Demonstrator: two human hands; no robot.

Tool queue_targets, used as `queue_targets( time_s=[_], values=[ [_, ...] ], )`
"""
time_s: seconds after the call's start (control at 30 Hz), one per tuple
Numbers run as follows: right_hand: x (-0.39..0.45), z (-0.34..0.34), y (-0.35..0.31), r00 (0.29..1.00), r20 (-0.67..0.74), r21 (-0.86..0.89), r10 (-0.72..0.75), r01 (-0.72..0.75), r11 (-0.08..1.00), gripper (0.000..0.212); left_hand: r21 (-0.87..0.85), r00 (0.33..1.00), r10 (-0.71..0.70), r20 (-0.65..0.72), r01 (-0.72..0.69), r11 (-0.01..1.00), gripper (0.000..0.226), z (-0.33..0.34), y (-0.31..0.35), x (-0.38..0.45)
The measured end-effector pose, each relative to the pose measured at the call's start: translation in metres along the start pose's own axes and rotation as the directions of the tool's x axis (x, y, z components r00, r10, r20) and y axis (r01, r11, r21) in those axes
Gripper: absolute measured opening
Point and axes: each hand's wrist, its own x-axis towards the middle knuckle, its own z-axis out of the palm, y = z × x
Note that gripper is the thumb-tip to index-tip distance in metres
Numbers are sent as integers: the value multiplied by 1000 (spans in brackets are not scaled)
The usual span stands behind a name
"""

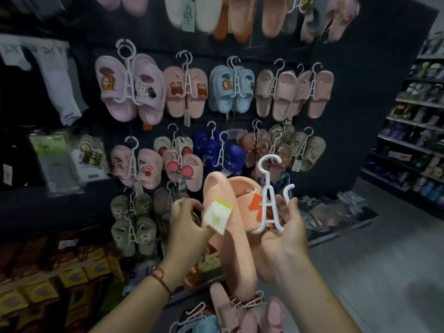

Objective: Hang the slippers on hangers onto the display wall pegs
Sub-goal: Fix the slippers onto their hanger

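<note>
Down at the bottom edge, more slippers on hangers (230, 313) heaped and waiting, pink and blue, not yet hung.

Up a little: left hand (186, 216) pinching the near peach slipper (225, 236) at its edge, fingers curled onto the sole beside the white-and-yellow tag (217, 216). Right hand (284, 227) cupped under the second slipper (247, 207) and the white hanger (269, 200), fingers curled round the hanger's lower arm. One hanger arm standing bare on the right, hook up and free.

Looks like a fitting step, pair not yet settled on the hanger. Next, by the look of it: seat the loose slipper on the bare arm, then lift the hook to a peg. Needs the hook kept upright and both slippers seated before letting go.

Beyond, display wall (149, 34) dark and crowded with hung pairs; purple pair (131, 90) top left, blue pair (231, 88) mid-row. Pegs themselves too small and blurred to pick a free one.
</note>
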Motion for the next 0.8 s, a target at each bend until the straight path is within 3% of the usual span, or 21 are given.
queue_targets(
  time_s=[0.07,0.13,0.23,0.33,0.43,0.5,0.6,0.7,0.8],
  values=[
    [-4,3,-1,1000,3,-16,17,-17,1000,32,-39,991,74,114,-70,997,66,-12,-1,4],
    [-10,7,-6,998,36,-67,47,-45,997,32,59,956,163,242,-182,982,88,-25,0,7],
    [-19,15,-12,980,121,-104,159,-147,984,32,387,902,259,345,-388,837,83,-40,12,11],
    [-18,20,-17,962,156,-249,225,-183,951,35,607,929,231,290,-365,706,87,-50,22,15],
    [-15,22,-29,948,177,-481,266,-152,863,41,649,964,194,181,-265,713,99,-64,31,23],
    [-10,23,-38,953,205,-655,224,-37,755,48,643,972,85,221,-210,736,104,-72,38,30],
    [-1,24,-49,963,256,-881,80,198,430,47,564,911,-149,385,-105,819,113,-83,49,36],
    [0,29,-56,948,303,-941,94,282,184,38,518,876,-173,451,-99,850,115,-88,53,38],
    [0,31,-64,917,329,-936,226,348,-49,36,510,936,-141,322,-46,859,119,-89,56,41]
  ],
)
